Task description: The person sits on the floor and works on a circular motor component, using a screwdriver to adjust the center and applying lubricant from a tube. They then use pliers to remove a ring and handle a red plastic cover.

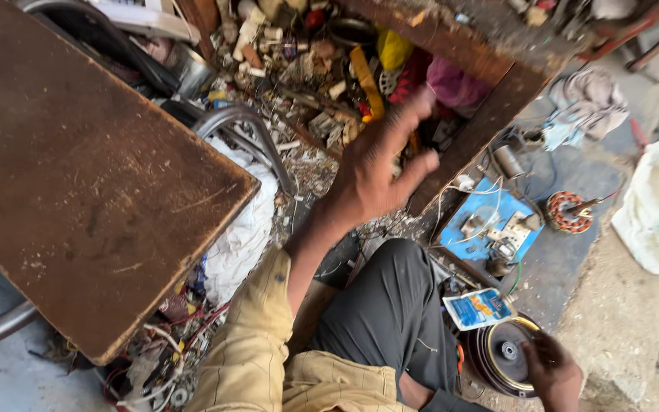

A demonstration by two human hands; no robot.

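Upper centre, my left hand [375, 172] reaches, fingers spread wide, over the scrap pile [310, 84]. Lower right, my right hand [552, 371] steadies the round motor part [501, 352]. I'd pick slowly there, since loose bits tangle.

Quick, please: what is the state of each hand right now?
Left hand: open, fingers spread, holding nothing, above the scrap pile.
Right hand: resting on the round motor housing; grip unclear.

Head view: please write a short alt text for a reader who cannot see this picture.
A seated person stretches the left hand, fingers spread, toward a heap of scrap parts beside a brown board. The right hand rests on a round black motor part on the floor, near a blue tray of small components.
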